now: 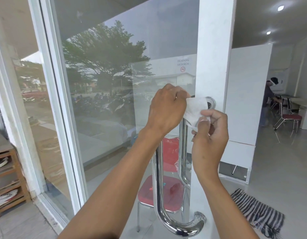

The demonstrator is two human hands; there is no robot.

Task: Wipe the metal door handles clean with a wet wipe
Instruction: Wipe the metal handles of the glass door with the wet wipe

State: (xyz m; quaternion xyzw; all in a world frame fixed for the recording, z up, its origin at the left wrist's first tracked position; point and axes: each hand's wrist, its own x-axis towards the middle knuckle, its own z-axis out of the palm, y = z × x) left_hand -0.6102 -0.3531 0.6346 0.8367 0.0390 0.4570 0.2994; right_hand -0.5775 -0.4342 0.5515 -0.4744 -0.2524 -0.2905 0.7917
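The two forearms came up from the bottom edge, nearest the camera, and between them curved the lower bend of the outer door handle (158, 171), a polished chrome tube running up the white door frame (213, 49) and disappearing behind the left wrist. The left hand (167, 108) was clenched at the top of that handle, its fingers curled over one end of the wet wipe (195, 110); whether they also gripped the tube beneath could not be told. The right hand (210, 133) pinched the other end of the wipe between thumb and fingertips, just below the round upper mount (210, 102), so that the white sheet was stretched over the top of the handle and partly covered the mount. A second chrome handle (183, 152) showed through the glass (106, 83) on the inner side, with a red chair (159, 192) behind it. By the look of it the work was at the upper end only: the wipe had no contact with the long shaft, the lower bend or the bottom mount (200, 219), and the inner handle was untouched, so most of the wiping probably lay ahead. The chrome looked bright and mirror-like, though smudges or dirt were too fine to judge; the wipe looked damp, creased and fairly clean.
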